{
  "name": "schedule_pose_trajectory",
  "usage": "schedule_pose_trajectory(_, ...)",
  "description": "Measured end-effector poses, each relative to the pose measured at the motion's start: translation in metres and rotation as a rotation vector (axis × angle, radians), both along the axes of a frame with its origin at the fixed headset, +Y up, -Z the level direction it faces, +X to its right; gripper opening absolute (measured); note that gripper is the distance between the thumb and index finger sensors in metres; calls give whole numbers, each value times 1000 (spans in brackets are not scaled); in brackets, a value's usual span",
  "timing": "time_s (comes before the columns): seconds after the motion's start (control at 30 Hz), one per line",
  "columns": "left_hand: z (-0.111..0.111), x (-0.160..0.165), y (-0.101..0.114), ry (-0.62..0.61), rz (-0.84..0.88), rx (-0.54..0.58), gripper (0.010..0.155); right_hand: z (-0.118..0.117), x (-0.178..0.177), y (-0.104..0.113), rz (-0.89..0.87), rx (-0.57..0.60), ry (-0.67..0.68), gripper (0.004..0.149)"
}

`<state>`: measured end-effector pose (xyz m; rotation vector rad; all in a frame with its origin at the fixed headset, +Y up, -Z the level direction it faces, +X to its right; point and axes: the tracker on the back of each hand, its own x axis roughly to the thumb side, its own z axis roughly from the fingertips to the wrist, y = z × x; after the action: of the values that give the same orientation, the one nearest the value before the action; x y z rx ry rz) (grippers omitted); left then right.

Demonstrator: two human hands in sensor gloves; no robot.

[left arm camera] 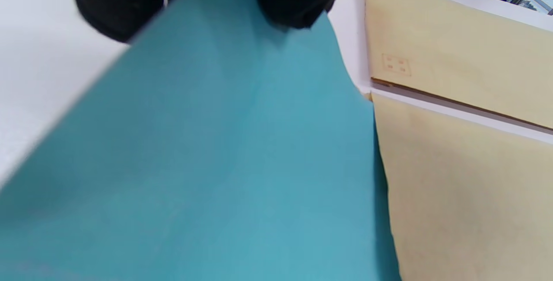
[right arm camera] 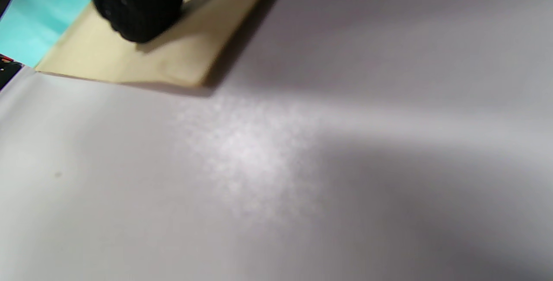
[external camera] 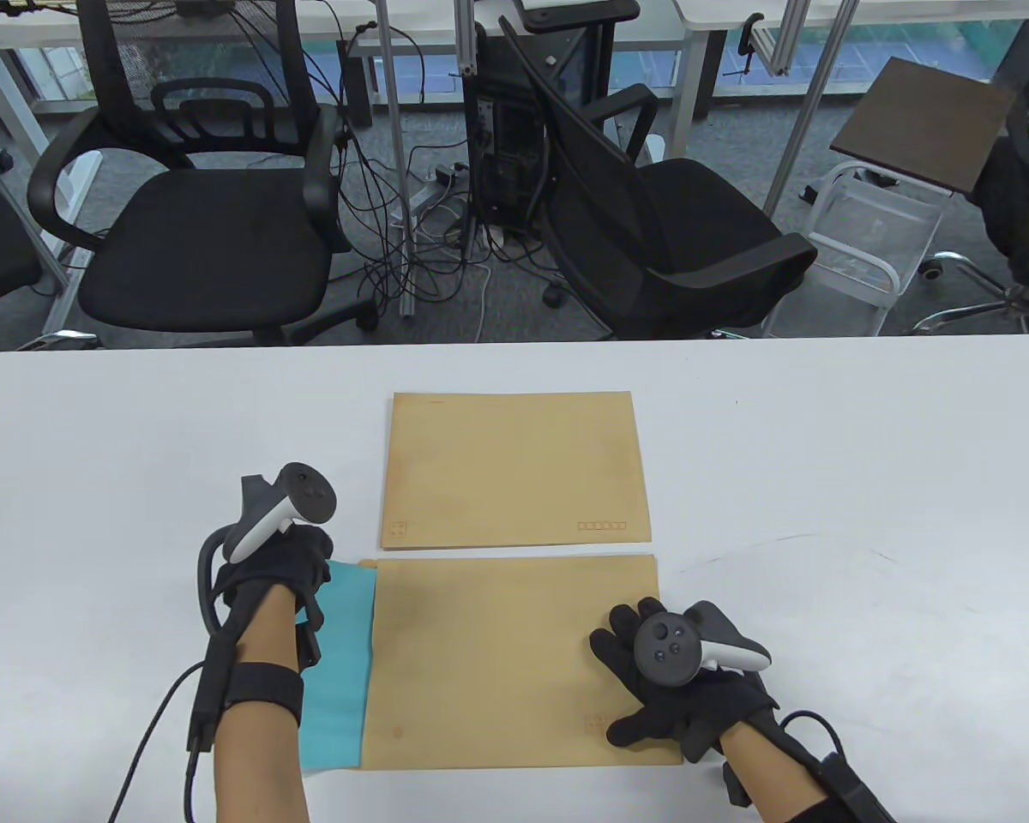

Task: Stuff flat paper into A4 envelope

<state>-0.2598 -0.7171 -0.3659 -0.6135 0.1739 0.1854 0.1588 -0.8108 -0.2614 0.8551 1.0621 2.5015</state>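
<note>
With my right hand (external camera: pixel 686 686) pressing the near brown paper envelope (external camera: pixel 497 660) flat, my left hand (external camera: pixel 270 574) grips the flat teal sheet (external camera: pixel 334 677), which could buckle at the mouth if shoved skewed.

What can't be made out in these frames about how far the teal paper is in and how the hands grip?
- Depth of the teal paper inside the near envelope: table view, hidden by the envelope face.
- Left hand fingers: table view, under the tracker; left wrist view, cut off at top.
- Right hand: right wrist view shows one blurred fingertip on the envelope.
- Far envelope print: too small.
</note>
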Motion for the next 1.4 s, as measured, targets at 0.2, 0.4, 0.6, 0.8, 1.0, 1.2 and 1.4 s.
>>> schedule_pose_trajectory(0.2,0,4,-6,-3,10,19,51,0,0,0,0,0,0,100)
schedule_pose_trajectory(0.4,1,4,-10,8,17,35,53,0,0,0,0,0,0,100)
schedule_pose_trajectory(0.6,2,4,-12,16,37,104,61,0,0,0,0,0,0,100)
schedule_pose_trajectory(0.8,7,5,-16,34,76,156,64,0,0,0,0,0,0,100)
schedule_pose_trajectory(1.0,9,6,-24,54,83,157,64,0,0,0,0,0,0,100)
schedule_pose_trajectory(1.2,8,9,-27,62,82,168,64,0,0,0,0,0,0,100)
schedule_pose_trajectory(1.4,9,12,-29,73,113,166,64,0,0,0,0,0,0,100)
